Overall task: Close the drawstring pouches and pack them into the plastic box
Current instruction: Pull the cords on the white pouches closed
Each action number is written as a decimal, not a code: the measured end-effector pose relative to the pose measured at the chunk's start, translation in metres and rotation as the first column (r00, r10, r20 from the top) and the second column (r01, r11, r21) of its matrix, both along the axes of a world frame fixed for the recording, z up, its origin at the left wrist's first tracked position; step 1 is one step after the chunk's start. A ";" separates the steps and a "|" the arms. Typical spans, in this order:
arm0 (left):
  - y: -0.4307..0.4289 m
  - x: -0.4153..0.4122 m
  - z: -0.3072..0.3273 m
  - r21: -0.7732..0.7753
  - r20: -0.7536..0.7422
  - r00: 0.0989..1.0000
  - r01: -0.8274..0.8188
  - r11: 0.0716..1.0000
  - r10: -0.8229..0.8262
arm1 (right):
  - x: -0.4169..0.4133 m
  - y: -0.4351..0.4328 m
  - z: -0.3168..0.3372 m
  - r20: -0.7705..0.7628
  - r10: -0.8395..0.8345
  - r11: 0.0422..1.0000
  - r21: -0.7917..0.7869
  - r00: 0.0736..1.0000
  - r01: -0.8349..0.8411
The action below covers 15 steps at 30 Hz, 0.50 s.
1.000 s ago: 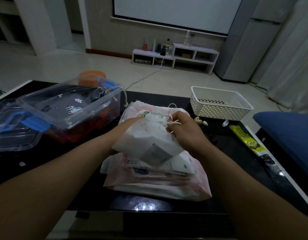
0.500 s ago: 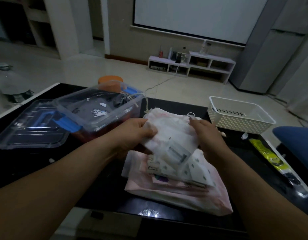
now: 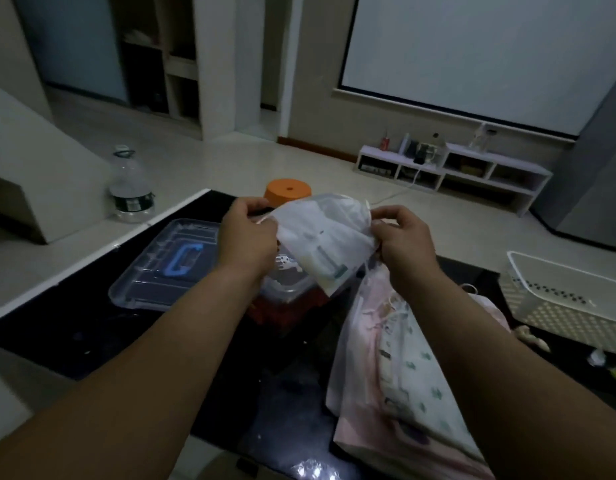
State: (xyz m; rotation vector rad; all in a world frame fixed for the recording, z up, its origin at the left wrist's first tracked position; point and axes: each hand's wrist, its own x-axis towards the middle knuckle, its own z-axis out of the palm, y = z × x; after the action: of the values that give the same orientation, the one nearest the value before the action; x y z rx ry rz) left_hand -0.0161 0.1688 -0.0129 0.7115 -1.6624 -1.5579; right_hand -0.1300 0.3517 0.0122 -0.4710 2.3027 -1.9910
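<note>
White pouch (image 3: 325, 240) stretched between left hand (image 3: 246, 239) and right hand (image 3: 405, 242), each pinching an edge, above plastic box (image 3: 287, 284).

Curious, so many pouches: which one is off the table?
The white pouch, gripped by the left hand and right hand above the plastic box; the other pouches lie stacked on the table.

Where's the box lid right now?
In the head view, the clear lid lies flat on the dark table, just left of the plastic box and near the table's left edge, with its blue handle facing up.
</note>
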 end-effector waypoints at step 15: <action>0.042 0.007 0.002 -0.736 0.524 0.844 0.380 0.560 0.116 | 0.002 -0.016 -0.037 -0.483 0.028 0.776 0.563 0.875 0.286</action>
State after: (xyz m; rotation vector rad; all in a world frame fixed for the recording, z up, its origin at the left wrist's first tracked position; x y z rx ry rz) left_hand -0.0087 0.2104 -0.0114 0.4833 -2.6210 -0.4589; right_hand -0.1280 0.3362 -0.0247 -0.8032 3.1637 -1.0756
